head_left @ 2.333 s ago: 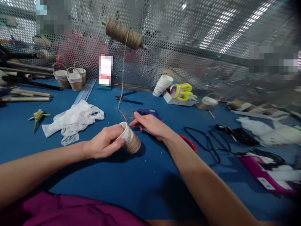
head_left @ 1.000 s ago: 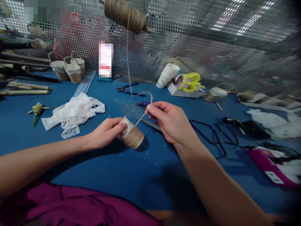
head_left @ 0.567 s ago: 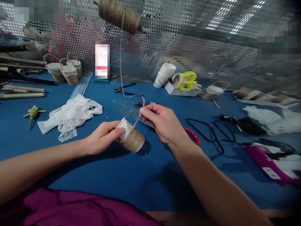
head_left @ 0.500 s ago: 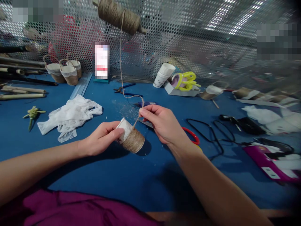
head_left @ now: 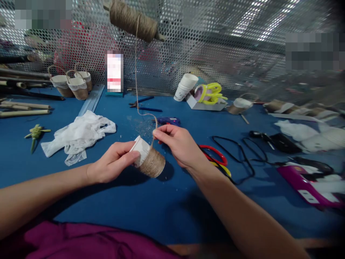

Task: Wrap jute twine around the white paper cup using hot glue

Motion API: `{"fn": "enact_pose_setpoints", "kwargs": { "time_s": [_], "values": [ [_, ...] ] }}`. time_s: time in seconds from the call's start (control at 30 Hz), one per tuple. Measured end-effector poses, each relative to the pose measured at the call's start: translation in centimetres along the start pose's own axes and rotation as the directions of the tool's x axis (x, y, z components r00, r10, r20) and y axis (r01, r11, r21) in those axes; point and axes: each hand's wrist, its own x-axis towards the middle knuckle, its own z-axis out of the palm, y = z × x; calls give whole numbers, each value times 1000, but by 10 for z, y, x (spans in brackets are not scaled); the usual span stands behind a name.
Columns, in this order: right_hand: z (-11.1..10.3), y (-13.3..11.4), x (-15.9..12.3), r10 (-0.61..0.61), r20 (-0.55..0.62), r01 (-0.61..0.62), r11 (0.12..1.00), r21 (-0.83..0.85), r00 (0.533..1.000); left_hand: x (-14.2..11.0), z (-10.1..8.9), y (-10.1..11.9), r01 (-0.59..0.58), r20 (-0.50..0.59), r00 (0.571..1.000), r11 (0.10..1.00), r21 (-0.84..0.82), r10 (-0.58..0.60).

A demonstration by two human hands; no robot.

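Observation:
Tilted on its side above the blue table, a paper cup (head_left: 152, 162) has brown twine wound round its lower part, while its white rim end is bare. My left hand (head_left: 114, 162) grips that rim end between thumb and fingers. Just above the cup, my right hand (head_left: 176, 142) pinches the twine (head_left: 136, 72), which runs from the cup up to a large spool (head_left: 132, 21) on a rod. Beyond the right hand lies a blue glue gun (head_left: 169, 121). Scissors with red and yellow handles (head_left: 215, 154) are partly hidden by my right forearm.
White lace (head_left: 81, 135) lies at left, near small twine baskets (head_left: 78, 88) and wooden sticks (head_left: 27, 113). Pliers (head_left: 145, 104) and stacked paper cups (head_left: 185, 87) are toward the back. A black cord (head_left: 242, 154) and a purple power strip (head_left: 299, 187) lie on the right.
My right hand has moved left and slightly down toward the cup, drawing the twine closer to its side. The scissors and glue gun show more. My left hand still holds the cup.

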Motion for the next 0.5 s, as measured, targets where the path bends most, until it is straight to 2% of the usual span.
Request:
{"fn": "enact_pose_setpoints", "kwargs": {
  "time_s": [0.37, 0.5],
  "values": [
    [6, 4, -3, 15, 69, -17, 999, 28, 998, 0, -1, 3, -133, -18, 991, 990, 39, 134],
    [9, 7, -4, 53, 106, -61, 995, 73, 993, 0, 1, 3, -124, -42, 991, 992, 6, 124]
  ]
}}
